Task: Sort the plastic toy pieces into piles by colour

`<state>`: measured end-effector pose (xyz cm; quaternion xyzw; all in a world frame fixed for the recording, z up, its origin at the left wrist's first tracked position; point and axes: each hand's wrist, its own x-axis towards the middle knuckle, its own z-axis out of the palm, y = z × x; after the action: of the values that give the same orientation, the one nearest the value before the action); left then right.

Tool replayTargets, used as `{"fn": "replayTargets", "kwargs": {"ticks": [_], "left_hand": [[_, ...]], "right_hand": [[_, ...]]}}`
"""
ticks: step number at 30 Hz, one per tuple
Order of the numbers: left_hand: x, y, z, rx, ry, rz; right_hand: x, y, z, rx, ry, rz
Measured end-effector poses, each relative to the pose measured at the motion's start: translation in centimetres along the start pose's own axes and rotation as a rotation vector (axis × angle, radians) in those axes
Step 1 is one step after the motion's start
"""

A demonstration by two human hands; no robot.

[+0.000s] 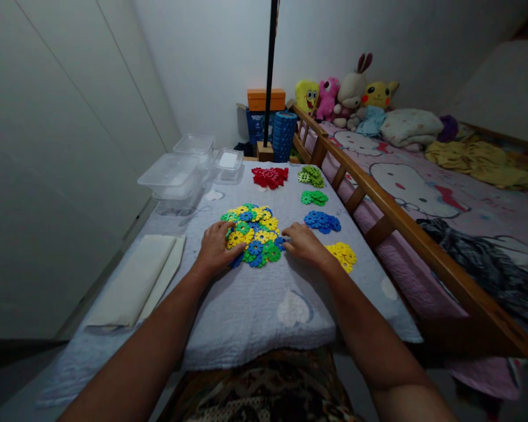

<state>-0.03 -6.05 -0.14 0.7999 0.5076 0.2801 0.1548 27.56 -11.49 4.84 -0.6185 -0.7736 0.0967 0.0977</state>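
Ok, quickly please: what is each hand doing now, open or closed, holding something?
Left hand: open, palm down on the left edge of the mixed pile of discs, holding nothing visible.
Right hand: fingers touching the pile's right edge; whether it grips a disc cannot be told.

Two bare hands, one left hand point(215, 247) and one right hand point(305, 243), both on the grey quilted tabletop point(246, 310).

One large mixed heap of yellow, blue and green plastic flower-shaped discs point(254, 234) (single discs too many and too overlapped to count).

Five small sorted piles of the same discs: one red pile point(270, 176), one light-green pile point(312, 175), one dark-green pile point(314, 198), one blue pile point(322, 221), one yellow pile point(343, 255).

Three clear plastic lidded tubs point(176, 174).

One folded cream cloth point(136, 280).

Four plush toys point(352, 94) on the bed.

One orange box point(266, 99); one blue ridged roller point(284, 136).
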Motion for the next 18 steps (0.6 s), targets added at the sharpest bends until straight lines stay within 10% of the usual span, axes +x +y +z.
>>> {"fn": "replayTargets", "kwargs": {"ticks": [7, 18], "left_hand": [[-0.3, -0.3, 0.7, 0.032, -0.031, 0.01], [-0.4, 0.3, 0.5, 0.066, -0.069, -0.018]], "right_hand": [[0.5, 0.0, 2.3, 0.098, 0.095, 0.058], [1.8, 5.8, -2.0, 0.382, 0.214, 0.246]]}}
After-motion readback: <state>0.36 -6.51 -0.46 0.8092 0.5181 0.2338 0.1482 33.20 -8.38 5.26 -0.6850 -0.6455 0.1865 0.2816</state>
